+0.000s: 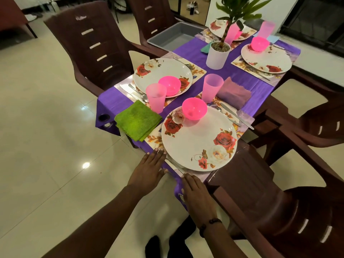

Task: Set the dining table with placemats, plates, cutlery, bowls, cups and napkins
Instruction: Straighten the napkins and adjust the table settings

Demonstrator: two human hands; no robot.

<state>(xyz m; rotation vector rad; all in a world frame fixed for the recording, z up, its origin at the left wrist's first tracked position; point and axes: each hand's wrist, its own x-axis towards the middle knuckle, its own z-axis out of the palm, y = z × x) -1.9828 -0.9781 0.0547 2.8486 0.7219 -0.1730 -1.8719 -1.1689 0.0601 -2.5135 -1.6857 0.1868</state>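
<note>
While both hands lie flat with straight fingers, the left hand [151, 167] touches the near edge of the placemat [155, 135] and the right hand [196, 194] rests at the table corner, grasping nothing. On this placemat stands a flowered plate [197, 140] with a pink bowl [194, 108] on its far part. A green napkin [137, 120] lies just left, a pink cup [212, 87] farther away.

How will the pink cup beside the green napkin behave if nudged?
The pink cup is tall, narrow-based and looks like thin, empty plastic, so it is probably light and tips easily. Once down it would likely roll toward the green napkin.
</note>
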